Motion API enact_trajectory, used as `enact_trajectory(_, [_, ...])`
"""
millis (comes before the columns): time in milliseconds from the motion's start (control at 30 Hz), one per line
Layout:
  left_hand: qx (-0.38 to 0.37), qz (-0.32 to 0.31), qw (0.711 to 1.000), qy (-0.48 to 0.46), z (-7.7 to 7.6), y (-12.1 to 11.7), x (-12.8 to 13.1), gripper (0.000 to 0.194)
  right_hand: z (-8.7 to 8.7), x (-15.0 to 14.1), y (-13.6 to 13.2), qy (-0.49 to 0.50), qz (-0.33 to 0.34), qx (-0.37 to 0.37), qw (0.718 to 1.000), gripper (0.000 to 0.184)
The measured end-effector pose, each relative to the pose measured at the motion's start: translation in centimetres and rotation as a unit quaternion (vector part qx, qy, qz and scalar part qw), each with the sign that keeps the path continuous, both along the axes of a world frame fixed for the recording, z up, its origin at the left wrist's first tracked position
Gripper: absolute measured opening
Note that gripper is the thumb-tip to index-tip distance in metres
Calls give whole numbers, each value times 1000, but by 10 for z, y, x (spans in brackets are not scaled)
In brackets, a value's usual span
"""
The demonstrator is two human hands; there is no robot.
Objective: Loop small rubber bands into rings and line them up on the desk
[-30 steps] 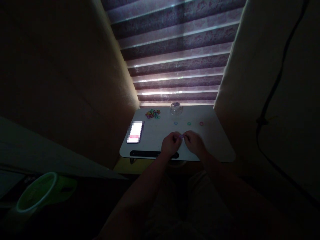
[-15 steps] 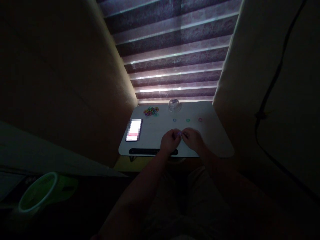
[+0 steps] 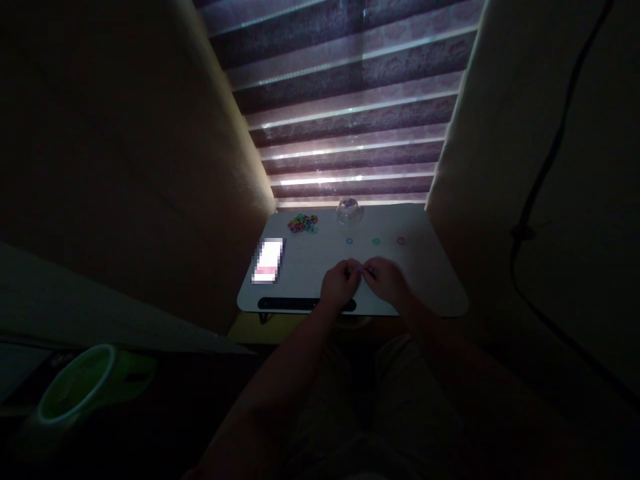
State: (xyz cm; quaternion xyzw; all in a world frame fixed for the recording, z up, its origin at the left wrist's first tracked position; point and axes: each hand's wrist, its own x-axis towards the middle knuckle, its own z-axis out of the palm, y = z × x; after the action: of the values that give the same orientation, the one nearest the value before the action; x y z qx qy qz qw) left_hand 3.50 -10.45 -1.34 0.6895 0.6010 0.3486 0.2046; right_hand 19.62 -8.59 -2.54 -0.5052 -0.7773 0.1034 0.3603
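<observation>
My left hand (image 3: 341,283) and my right hand (image 3: 386,279) meet above the near half of the white table (image 3: 425,287). Between their fingertips is a small purple hair tie (image 3: 359,269), pinched from both sides and mostly hidden by the fingers. Beyond the hands, a blue hair tie (image 3: 349,241), a green one (image 3: 376,241) and a red one (image 3: 401,241) lie spaced out in a row. A pile of many-coloured hair ties (image 3: 303,223) rests at the far left of the table.
A clear round bowl (image 3: 349,212) stands at the table's back edge. On the left lies a phone (image 3: 269,261) with a lit, blurred screen. A dark slot (image 3: 287,304) runs along the near edge. Striped blinds (image 3: 350,127) hang behind; a green basket (image 3: 107,380) is at lower left.
The fingers have shifted very slightly around the purple hair tie, and less of it shows. Everything else on the table stays in place.
</observation>
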Motion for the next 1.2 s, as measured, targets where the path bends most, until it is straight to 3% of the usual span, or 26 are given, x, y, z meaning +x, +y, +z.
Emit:
enact_trajectory(300, [-8, 23, 1000, 10, 0, 0, 2, 20, 0, 2, 0, -8, 21, 0, 1000, 15])
enact_trajectory(533, [16, -26, 999, 10, 2, -2, 0, 19, 1, 0, -1, -9, -8, 10, 1000, 14])
enact_trajectory(1200, [9, 25, 1000, -12, 5, -3, 3, 22, 0, 0, 0, -11, -14, 18, 1000, 18])
